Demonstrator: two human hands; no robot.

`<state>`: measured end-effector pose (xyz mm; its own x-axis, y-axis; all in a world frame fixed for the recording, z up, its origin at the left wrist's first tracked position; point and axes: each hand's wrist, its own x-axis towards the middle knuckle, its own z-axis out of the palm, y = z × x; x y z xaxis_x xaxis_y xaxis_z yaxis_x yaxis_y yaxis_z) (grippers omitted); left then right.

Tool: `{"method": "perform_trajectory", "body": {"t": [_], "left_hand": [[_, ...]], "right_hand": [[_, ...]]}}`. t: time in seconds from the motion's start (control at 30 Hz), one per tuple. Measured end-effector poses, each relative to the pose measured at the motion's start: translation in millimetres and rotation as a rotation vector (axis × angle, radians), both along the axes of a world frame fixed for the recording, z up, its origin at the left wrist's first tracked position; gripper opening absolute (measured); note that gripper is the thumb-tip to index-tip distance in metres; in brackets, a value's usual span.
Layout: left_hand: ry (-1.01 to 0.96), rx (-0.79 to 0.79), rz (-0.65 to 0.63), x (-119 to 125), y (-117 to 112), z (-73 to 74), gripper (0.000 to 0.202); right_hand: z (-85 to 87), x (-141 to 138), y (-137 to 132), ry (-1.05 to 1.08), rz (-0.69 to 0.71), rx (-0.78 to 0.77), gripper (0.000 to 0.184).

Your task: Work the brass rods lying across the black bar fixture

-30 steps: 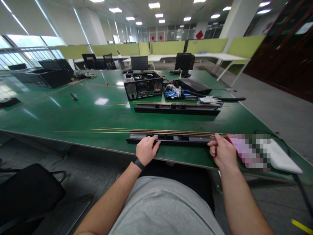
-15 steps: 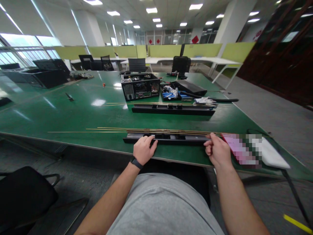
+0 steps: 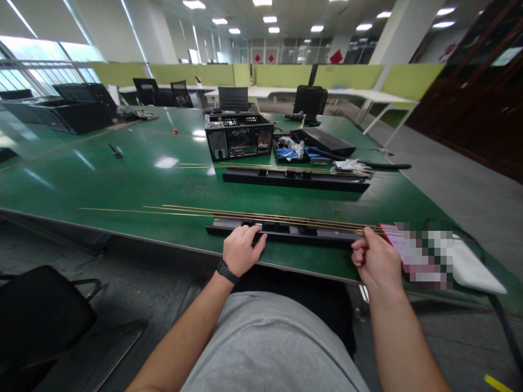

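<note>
A long black channel-shaped rail (image 3: 304, 236) lies along the near edge of the table, with several thin gold-coloured rods (image 3: 183, 212) stretched lengthwise over it and past its left end. My left hand (image 3: 239, 251) is closed over the rail's near wall, fingertips inside the channel by a small dark block and thumb on the near side. At the rail's right end, my right hand (image 3: 378, 258) pinches a thin rod between thumb and forefinger, its other fingers curled. The fingers partly hide the pinched spot. Farther back lies a similar black rail (image 3: 296, 179) with rods on it.
Behind the rails stand an open black computer case (image 3: 239, 139), a tray of blue-and-white items (image 3: 291, 149) and white gloves (image 3: 351, 166). A pink sheet (image 3: 394, 239) and a white object (image 3: 476, 267) lie right of my right hand. A black chair (image 3: 44, 321) stands front left.
The view has tilted slightly, shifting the scene. Both hands keep nearly the same places on the rail and the rod, with no clear change of grip.
</note>
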<state>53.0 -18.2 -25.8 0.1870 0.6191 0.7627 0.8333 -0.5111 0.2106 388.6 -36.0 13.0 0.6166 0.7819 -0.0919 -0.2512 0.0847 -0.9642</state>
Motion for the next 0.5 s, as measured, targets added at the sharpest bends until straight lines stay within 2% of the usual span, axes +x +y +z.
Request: {"method": "perform_trajectory", "body": {"t": [0.3, 0.5], "left_hand": [[-0.01, 0.003, 0.008, 1.0, -2.2, -5.0, 0.017], [0.011, 0.042, 0.009, 0.7, -1.4, -4.5, 0.017]], "right_hand": [[3.0, 3.3, -9.1, -0.025, -0.007, -0.056, 0.047], [11.9, 22.2, -7.4, 0.025, -0.181, -0.113, 0.029]]}}
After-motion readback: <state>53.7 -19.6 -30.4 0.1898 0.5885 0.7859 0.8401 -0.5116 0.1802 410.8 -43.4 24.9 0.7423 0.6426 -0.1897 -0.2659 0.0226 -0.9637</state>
